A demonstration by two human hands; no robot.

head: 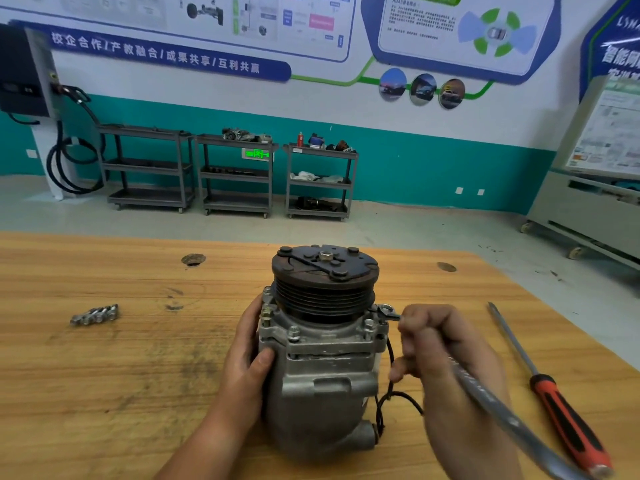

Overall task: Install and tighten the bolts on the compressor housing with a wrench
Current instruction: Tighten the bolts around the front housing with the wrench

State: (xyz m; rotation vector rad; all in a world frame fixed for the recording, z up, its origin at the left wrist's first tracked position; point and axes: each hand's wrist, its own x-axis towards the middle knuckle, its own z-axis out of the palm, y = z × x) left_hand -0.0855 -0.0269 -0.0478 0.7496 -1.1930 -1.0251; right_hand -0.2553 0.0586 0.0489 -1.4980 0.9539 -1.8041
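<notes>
Holding the compressor (322,358) upright at the middle of the worktop's (104,393) near edge, left hand (242,368) curled round its left side; right hand (446,358) clenched on the wrench (502,410), head against the compressor's right flange; with loose bolts (95,314) toward the left edge, screwdriver (554,403) along the right edge.

Grey compressor (322,386) upright, wrench (485,394) seemingly engaging its right flange, loose bolts (95,315) well left

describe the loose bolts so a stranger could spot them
Start at the wooden workbench, then look left of the grey compressor. The loose bolts lie there in a row, short and silvery, unlike the long orange-handled screwdriver on the right.
</notes>
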